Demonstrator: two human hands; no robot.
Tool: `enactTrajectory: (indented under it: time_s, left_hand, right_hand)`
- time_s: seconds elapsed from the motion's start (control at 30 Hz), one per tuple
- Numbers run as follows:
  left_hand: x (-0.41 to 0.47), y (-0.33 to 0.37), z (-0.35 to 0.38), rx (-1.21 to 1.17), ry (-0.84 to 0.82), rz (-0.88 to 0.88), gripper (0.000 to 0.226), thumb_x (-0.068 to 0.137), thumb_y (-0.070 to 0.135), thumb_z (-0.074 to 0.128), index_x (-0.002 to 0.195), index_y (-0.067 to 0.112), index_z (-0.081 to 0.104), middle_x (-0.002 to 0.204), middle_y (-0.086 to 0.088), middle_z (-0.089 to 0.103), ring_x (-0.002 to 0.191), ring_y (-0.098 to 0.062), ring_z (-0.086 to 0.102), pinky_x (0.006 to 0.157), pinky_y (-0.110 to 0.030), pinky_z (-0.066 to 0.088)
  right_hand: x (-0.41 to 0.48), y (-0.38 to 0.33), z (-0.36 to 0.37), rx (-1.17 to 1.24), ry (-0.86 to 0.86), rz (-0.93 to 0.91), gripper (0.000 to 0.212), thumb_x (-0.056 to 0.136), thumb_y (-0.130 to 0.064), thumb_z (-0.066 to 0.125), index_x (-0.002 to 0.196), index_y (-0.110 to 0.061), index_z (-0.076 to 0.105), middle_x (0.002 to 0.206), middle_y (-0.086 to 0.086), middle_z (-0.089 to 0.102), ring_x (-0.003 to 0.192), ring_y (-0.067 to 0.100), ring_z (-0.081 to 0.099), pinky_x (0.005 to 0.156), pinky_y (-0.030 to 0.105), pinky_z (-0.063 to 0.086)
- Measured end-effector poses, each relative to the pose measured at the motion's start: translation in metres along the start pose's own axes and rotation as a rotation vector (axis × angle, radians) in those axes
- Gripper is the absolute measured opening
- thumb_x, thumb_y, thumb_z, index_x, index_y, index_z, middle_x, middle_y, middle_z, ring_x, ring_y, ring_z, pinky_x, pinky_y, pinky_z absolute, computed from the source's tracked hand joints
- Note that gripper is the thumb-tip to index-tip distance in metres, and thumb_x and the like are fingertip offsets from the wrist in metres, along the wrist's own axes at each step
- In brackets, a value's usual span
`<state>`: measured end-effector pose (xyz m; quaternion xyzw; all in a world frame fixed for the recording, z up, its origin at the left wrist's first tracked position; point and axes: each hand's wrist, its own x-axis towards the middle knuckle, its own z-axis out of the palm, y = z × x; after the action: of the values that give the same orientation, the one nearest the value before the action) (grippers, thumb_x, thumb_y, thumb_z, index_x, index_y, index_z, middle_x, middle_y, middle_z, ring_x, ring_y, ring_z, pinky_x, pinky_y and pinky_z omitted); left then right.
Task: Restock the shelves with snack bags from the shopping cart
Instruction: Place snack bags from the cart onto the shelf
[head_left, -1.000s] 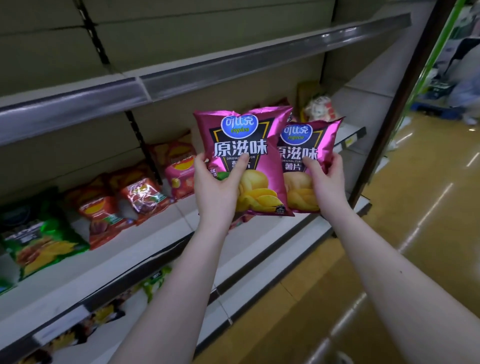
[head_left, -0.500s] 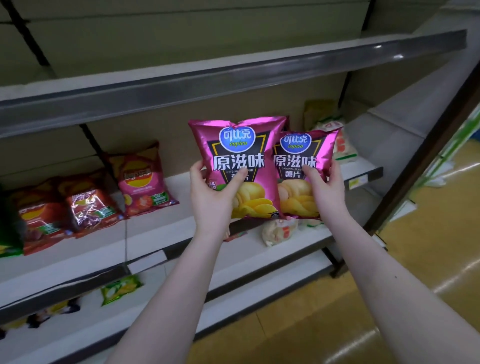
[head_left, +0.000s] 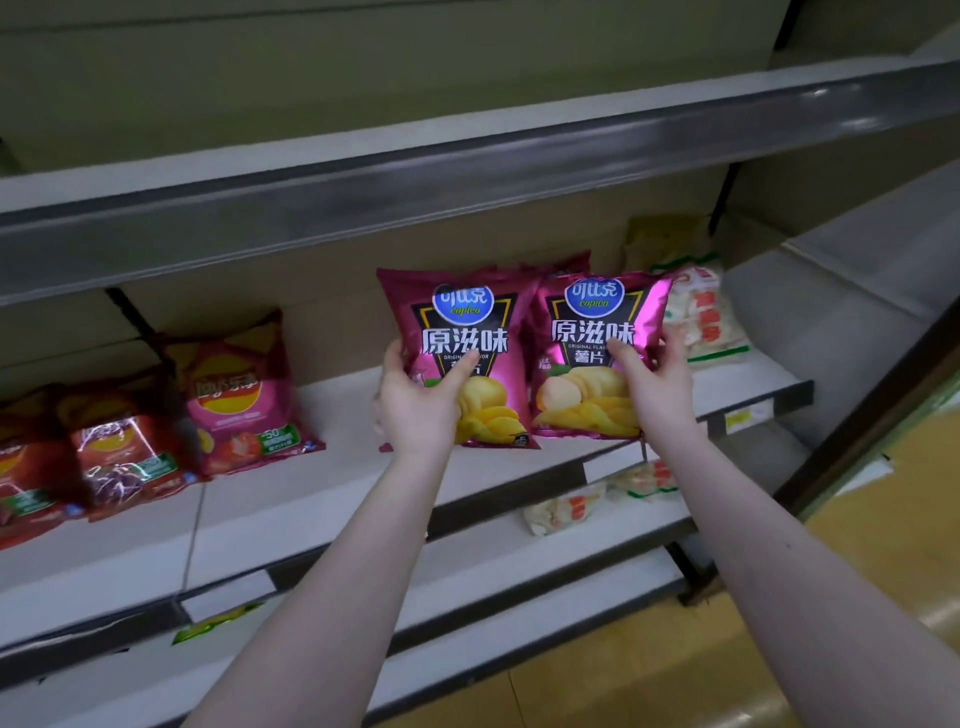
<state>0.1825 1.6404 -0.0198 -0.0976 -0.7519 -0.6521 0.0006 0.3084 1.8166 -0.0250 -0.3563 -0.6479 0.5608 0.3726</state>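
The left hand (head_left: 415, 410) is curled round the left bag (head_left: 493, 410) and the right hand (head_left: 657, 384) round the right bag (head_left: 587, 395). Both glossy magenta bags are held upright, side by side, above the middle shelf (head_left: 337, 467). "Copico", "原滋味" and "Original Flavor" are printed over pictured crisps.

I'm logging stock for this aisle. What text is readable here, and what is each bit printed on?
"可比克 copico", "原滋味": left magenta bag; the small line beneath is partly covered.
"可比克 copico", "原滋味", "ORIGINAL FLAV" (cut off), "薯片": right magenta bag.
"-50": green patch on the pink bag; its logo is too blurred to read.
Shelf-edge tag: too small and blurred to read.
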Motion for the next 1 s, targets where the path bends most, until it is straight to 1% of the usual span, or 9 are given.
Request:
enactTrajectory:
  time_s: [0.1,0.2,0.27,0.37,0.5,0.63,0.73,0.87,1.0]
  left_hand:
    - [0.006,-0.015,0.020,-0.077,0.034,-0.070,0.064,0.063,0.024,0.088,0.114,0.011,0.053,0.093,0.005,0.067,0.086,-0.016,0.065,0.088,-0.036,0.053]
    - [0.008,-0.030,0.038,-0.074,0.091,-0.119,0.066,0.067,0.013,0.085,0.121,0.007,0.048,0.091,0.004,0.063,0.085,-0.018,0.063,0.084,-0.030,0.050]
    - [0.010,-0.037,0.051,-0.048,0.127,-0.151,0.065,0.068,0.013,0.085,0.120,0.011,0.046,0.090,0.006,0.060,0.087,-0.018,0.062,0.086,-0.031,0.050]
    - [0.015,-0.047,0.068,-0.029,0.155,-0.172,0.060,0.068,0.012,0.085,0.110,0.019,0.043,0.090,0.005,0.062,0.087,-0.021,0.063,0.089,-0.038,0.052]
    - [0.018,-0.053,0.081,0.002,0.159,-0.214,0.057,0.068,0.011,0.084,0.105,0.023,0.042,0.095,0.003,0.063,0.089,-0.020,0.062,0.090,-0.036,0.051]
    - [0.023,-0.062,0.089,0.030,0.174,-0.211,0.058,0.068,0.011,0.084,0.106,0.024,0.043,0.098,0.001,0.065,0.093,-0.021,0.064,0.088,-0.035,0.052]
    - [0.029,-0.064,0.097,0.014,0.167,-0.233,0.059,0.070,0.008,0.082,0.114,0.019,0.045,0.098,0.003,0.063,0.094,-0.021,0.064,0.087,-0.032,0.051]
    - [0.036,-0.066,0.100,0.081,0.143,-0.266,0.070,0.074,0.007,0.079,0.133,0.010,0.042,0.105,0.003,0.060,0.098,-0.017,0.060,0.090,-0.024,0.044]
    - [0.035,-0.070,0.098,0.239,0.159,-0.350,0.090,0.074,0.025,0.080,0.146,0.017,0.026,0.129,-0.001,0.058,0.122,-0.025,0.054,0.110,-0.048,0.034]
  right_hand:
    - [0.025,0.010,-0.004,-0.006,-0.051,0.041,0.069,0.079,-0.037,0.072,0.136,-0.021,0.036,0.129,0.003,0.055,0.117,0.020,0.054,0.104,0.044,0.042]
    - [0.052,0.029,-0.008,-0.066,-0.111,0.047,0.087,0.064,-0.058,0.072,0.135,-0.025,0.036,0.131,0.001,0.056,0.120,0.022,0.054,0.104,0.047,0.042]
    - [0.064,0.035,-0.010,-0.091,-0.152,0.062,0.088,0.065,-0.056,0.072,0.138,-0.023,0.035,0.132,0.000,0.055,0.120,0.021,0.053,0.106,0.046,0.040]
    - [0.082,0.044,-0.011,-0.110,-0.204,0.058,0.062,0.080,-0.030,0.072,0.133,-0.016,0.042,0.118,-0.004,0.056,0.112,0.019,0.054,0.102,0.036,0.041]
    - [0.108,0.066,-0.007,-0.133,-0.254,0.033,0.074,0.070,-0.045,0.074,0.133,-0.020,0.045,0.123,0.002,0.062,0.113,0.021,0.059,0.102,0.046,0.044]
    - [0.123,0.071,-0.003,-0.131,-0.325,0.063,0.054,0.083,-0.019,0.070,0.132,-0.014,0.047,0.119,0.003,0.064,0.108,0.022,0.061,0.098,0.043,0.047]
    - [0.130,0.076,0.002,-0.109,-0.321,0.077,0.048,0.087,-0.006,0.064,0.132,-0.006,0.048,0.115,0.005,0.063,0.102,0.020,0.061,0.092,0.033,0.047]
    - [0.135,0.087,0.006,-0.122,-0.289,0.066,0.050,0.085,-0.003,0.064,0.132,-0.003,0.045,0.107,0.004,0.060,0.104,0.024,0.060,0.091,0.030,0.044]
    - [0.136,0.088,0.008,-0.163,-0.284,0.034,0.062,0.081,-0.002,0.065,0.137,-0.005,0.038,0.117,0.006,0.058,0.104,0.018,0.056,0.094,0.026,0.040]
